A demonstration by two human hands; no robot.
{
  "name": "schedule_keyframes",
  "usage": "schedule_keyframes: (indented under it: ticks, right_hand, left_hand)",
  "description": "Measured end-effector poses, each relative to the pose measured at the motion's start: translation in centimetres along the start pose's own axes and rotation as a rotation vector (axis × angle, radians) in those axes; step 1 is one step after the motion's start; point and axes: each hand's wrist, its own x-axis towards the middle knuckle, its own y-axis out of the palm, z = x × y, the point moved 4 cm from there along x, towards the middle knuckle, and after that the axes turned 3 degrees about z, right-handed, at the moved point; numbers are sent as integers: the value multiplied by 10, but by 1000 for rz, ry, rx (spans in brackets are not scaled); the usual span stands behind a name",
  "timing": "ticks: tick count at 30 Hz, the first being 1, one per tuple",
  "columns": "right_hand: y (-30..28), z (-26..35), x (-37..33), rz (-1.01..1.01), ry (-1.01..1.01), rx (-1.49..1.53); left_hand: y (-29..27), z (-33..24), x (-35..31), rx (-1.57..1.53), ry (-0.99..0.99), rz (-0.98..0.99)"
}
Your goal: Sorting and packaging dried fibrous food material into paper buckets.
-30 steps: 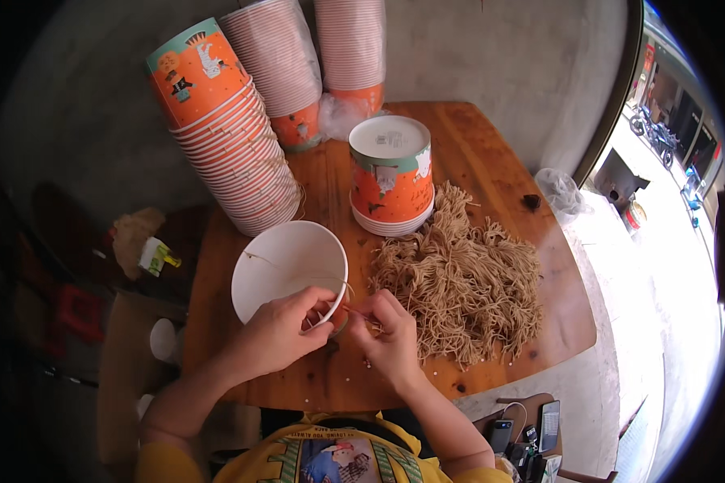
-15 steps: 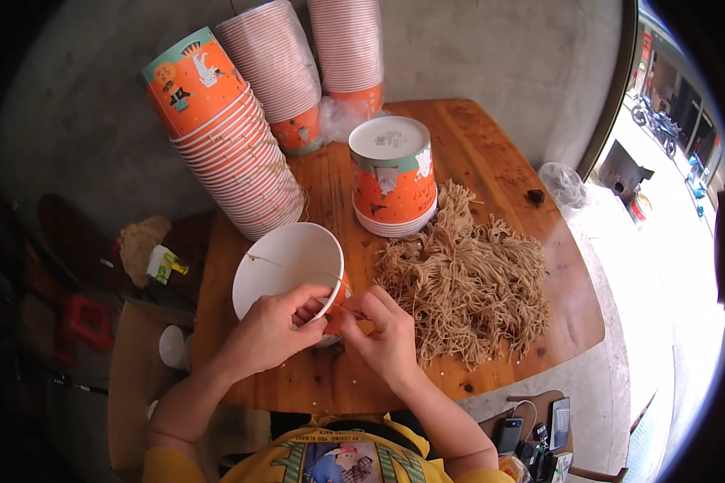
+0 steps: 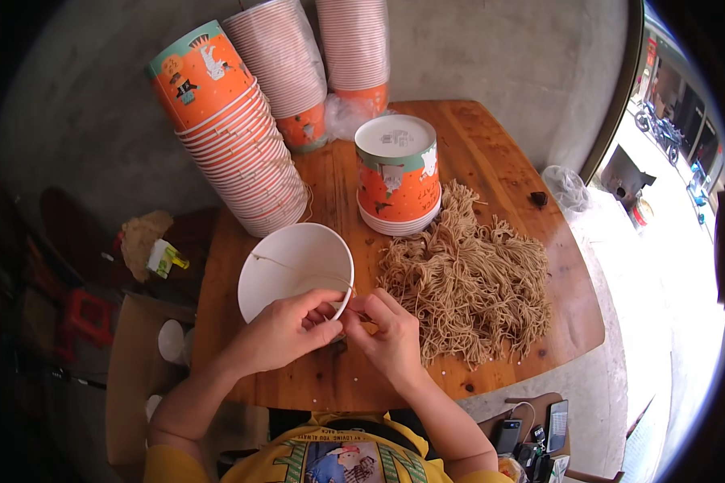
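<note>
A paper bucket [image 3: 286,262], white inside, lies tilted on the wooden table with its mouth toward me. My left hand [image 3: 288,334] is closed on the rim at its near right side, fingers inside and thumb outside. A thin tan string [image 3: 286,264] crosses the bucket's mouth and runs over the right rim. Just outside that rim, my right hand [image 3: 385,334] pinches the string; its exact hold is partly hidden by the fingers. Beside my right hand spreads a heap of tan strings [image 3: 475,282].
Upside down behind the heap stands a short stack of orange and green buckets [image 3: 399,189]. A tall leaning stack [image 3: 242,161] rises at the left, with two plastic-wrapped stacks [image 3: 278,64] behind. A cardboard box [image 3: 141,346] sits left of the table [image 3: 298,386]; phones [image 3: 509,435] lie at lower right.
The bucket has shifted slightly right and turned, its mouth facing me a little more. Both hands have stayed at the rim, with the right fingers moving slightly closer around the string.
</note>
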Motion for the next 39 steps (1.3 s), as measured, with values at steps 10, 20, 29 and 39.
schedule_keyframes:
  ticks: [10,20,29,39]
  right_hand:
    - [-2,0,-1,30,15,-55]
    - [-42,-8,22,469,-16,-105]
    - [-43,28,69,620,-93,26]
    - [-22,29,97,750,-68,36]
  left_hand:
    - [-1,4,23,201,38,8]
    - [-18,19,27,-647,-90,-15]
    - [-2,20,37,-612,-5,52]
    - [-1,18,33,-574,-28,41]
